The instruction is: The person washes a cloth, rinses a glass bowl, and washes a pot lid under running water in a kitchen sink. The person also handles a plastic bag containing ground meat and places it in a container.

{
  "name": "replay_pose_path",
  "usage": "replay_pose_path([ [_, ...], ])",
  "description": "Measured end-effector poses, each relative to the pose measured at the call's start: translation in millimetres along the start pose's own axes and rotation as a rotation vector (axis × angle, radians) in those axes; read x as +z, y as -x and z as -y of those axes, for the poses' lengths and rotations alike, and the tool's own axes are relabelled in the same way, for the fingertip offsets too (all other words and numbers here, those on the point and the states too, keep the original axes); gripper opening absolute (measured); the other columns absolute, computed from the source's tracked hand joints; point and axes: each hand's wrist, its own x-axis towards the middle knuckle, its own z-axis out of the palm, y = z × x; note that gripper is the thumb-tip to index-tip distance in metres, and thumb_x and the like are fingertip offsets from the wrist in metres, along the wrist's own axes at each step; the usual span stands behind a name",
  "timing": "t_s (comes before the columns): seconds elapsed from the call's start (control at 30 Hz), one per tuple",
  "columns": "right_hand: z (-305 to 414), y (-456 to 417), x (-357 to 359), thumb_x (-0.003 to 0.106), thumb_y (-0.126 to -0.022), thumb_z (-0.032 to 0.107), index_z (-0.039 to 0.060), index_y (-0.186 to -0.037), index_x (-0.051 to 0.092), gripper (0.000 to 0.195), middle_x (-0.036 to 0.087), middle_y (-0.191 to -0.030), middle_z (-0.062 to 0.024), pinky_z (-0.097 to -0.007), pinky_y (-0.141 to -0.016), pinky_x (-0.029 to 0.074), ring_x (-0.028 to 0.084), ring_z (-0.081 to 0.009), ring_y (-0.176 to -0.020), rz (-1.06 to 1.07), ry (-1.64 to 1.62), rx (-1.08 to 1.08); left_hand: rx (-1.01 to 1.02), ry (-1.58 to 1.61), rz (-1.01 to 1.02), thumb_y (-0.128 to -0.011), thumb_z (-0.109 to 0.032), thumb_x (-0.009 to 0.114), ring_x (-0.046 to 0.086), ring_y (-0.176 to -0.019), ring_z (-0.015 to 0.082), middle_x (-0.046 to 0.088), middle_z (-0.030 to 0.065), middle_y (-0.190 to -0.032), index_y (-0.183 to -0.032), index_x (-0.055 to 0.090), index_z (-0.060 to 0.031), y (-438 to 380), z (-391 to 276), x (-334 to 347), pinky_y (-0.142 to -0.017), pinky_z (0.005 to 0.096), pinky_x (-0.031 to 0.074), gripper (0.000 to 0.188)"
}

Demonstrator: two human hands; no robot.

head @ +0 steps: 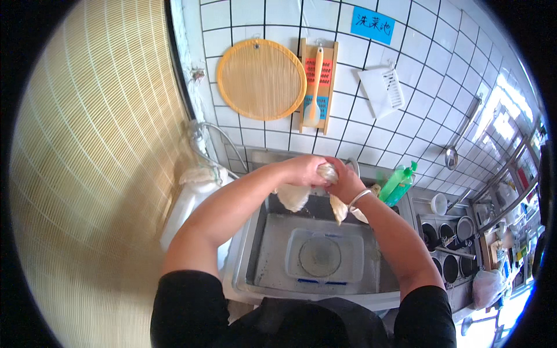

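My left hand (304, 170) and my right hand (347, 182) are close together over the back of a metal sink (272, 235). Both are closed around a bunched, off-white wet-looking cloth (327, 173). Loose ends of the cloth hang below the fingers on both sides. A bracelet circles my right wrist. Beneath, on the sink floor, sits a clear rectangular plastic container (354, 261). A round, clear shape (320, 256) shows within its outline; whether it is inside or part of the base, I cannot tell. The faucet (354, 165) is partly hidden behind my right hand.
Green pump bottles (396, 186) stand at the sink's back right corner. A woven round tray (262, 79), a grater board (332, 87) with a spatula, and a white plastic scoop (383, 92) hang on the tiles. A bamboo blind (95, 174) borders the left. Several dark pans (450, 267) lie right.
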Motion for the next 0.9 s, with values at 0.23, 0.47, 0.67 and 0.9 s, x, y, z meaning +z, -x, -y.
replay_pose_path([
  [0.23,15.1,-89.2,-43.0,0.06,-0.077,0.001,0.0095,-0.119,0.039,0.047,0.06,-0.092,-0.0121,-0.0286,-0.072,0.049,0.06,-0.0152,-0.08,0.211,-0.808,-0.038,0.409,-1.007,-0.483,-0.075,-0.024,0.066,0.058,-0.068,0.027,0.056,0.008,-0.077,-0.131,0.029,-0.0251,40.7,12.0,-92.8,-0.066,0.0377,0.047,0.068],
  [0.47,100.6,-244.3,-80.2,0.061,-0.075,0.012,0.0073,-0.088,0.056,0.014,0.062,-0.082,-0.0069,-0.0293,-0.07,0.047,0.059,-0.0177,-0.077,-0.395,-0.022,-0.186,0.225,-1.583,-0.805,-0.081,-0.013,0.048,0.056,-0.077,0.023,0.051,0.0044,-0.083,-0.127,0.039,-0.0337,42.9,5.6,-236.0,-0.073,0.0358,0.046,0.051],
  [0.67,149.7,-321.2,-106.2,0.048,-0.084,0.017,0.0167,-0.095,0.061,0.018,0.057,-0.094,-0.0052,-0.0343,-0.072,0.047,0.057,-0.0201,-0.093,-0.707,0.897,-0.39,0.019,-1.621,-1.021,-0.082,-0.008,0.046,0.053,-0.092,0.0176,0.054,0.0033,-0.092,-0.118,0.051,-0.0283,22.3,-2.9,-323.2,-0.088,0.0314,0.037,0.042],
  [0.9,129.1,-352.0,-85.7,0.049,-0.08,0.013,0.0154,-0.088,0.064,0.017,0.055,-0.095,-0.0036,-0.0349,-0.076,0.047,0.053,-0.0202,-0.097,-0.647,1.276,-0.411,0.194,-1.556,-1.21,-0.076,-0.011,0.053,0.053,-0.095,0.0193,0.055,0.0046,-0.094,-0.106,0.058,-0.017,-12.9,33.4,-337.8,-0.085,0.0328,0.04,0.031],
])
